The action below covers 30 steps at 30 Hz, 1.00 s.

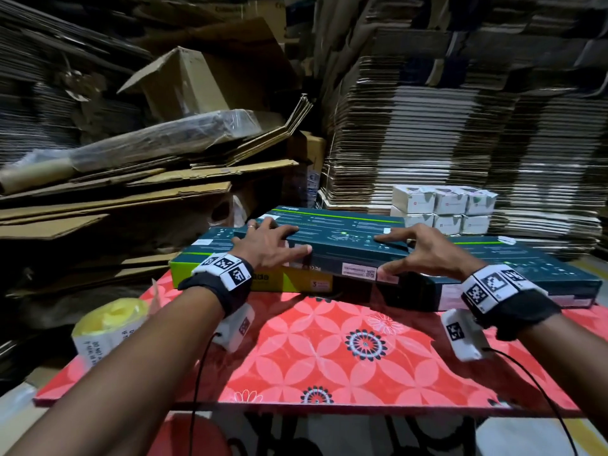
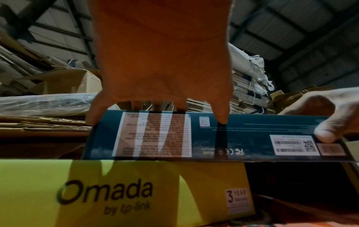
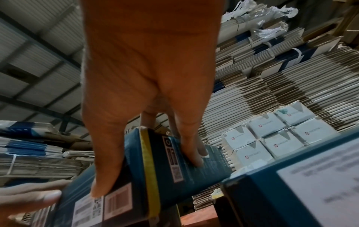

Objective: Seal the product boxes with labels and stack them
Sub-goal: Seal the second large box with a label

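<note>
I hold the top teal box (image 1: 332, 238) with left hand (image 1: 266, 245) and right hand (image 1: 424, 255), fingers spread on top and thumbs on its front side, to square it upon the green box (image 1: 250, 279) under it.

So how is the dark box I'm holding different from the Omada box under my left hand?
The held dark box is on top, gripped by the left hand and right hand; the Omada box sits beneath it on the red table, untouched. The held box shows a dark teal side with white barcode labels; the Omada box shows a yellow-green side with a warranty mark. Both are long and flat, with dark teal tops.
</note>
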### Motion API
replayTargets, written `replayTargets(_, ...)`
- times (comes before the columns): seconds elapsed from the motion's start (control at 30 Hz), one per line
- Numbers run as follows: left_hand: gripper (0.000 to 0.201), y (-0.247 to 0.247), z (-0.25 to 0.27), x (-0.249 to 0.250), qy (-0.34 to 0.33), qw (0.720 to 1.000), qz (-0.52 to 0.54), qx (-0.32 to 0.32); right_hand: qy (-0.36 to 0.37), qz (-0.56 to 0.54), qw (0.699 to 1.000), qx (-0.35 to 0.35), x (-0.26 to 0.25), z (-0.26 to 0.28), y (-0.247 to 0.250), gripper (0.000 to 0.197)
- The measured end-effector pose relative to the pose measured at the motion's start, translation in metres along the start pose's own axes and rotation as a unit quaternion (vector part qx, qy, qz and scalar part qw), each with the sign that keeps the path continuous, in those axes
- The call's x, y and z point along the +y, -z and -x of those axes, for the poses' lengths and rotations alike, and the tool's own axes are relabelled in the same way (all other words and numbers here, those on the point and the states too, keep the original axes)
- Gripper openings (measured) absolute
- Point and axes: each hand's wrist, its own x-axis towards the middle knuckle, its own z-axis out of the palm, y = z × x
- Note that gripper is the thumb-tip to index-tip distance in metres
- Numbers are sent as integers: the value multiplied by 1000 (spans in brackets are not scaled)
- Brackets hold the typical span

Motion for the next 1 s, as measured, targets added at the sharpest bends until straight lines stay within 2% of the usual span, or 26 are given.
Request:
replayTargets(0.13, 92, 5, 4, -22, 33, 999, 16, 18, 25, -9, 1000, -13, -9, -21, -13, 71)
replayTargets(0.23, 75, 7, 5, -41, 76, 995, 32, 52, 35, -15, 999, -14, -12, -36, -22, 74)
replayTargets(0.3, 71, 13, 5, -57, 118, 989, 71, 58, 39, -12, 999, -17, -15, -45, -28, 73)
replayTargets(0.4, 92, 21, -4, -96, 161, 974, 153, 39, 43, -14, 999, -18, -19, -56, -35, 71)
replayTargets(0.47, 102, 25, -4, -112, 138, 970, 198, 30, 44, -15, 999, -14, -20, -61, -40, 70)
replayTargets(0.57, 79, 24, -3, -124, 138, 960, 238, 60, 45, -19, 999, -14, -25, -67, -44, 70)
replayTargets(0.7, 93, 25, -5, -135, 140, 949, 271, 84, 51, -14, 999, -13, -31, -73, -50, 71)
replayTargets(0.77, 82, 25, -5, -142, 146, 945, 278, 88, 56, -18, 998, -19, -34, -77, -53, 71)
replayTargets(0.9, 46, 29, 0, -150, 162, 942, 277, 101, 64, -27, 997, -18, -41, -84, -61, 69)
replayTargets(1.0, 46, 30, 4, -155, 165, 939, 280, 112, 68, -36, 997, -15, -46, -87, -67, 68)
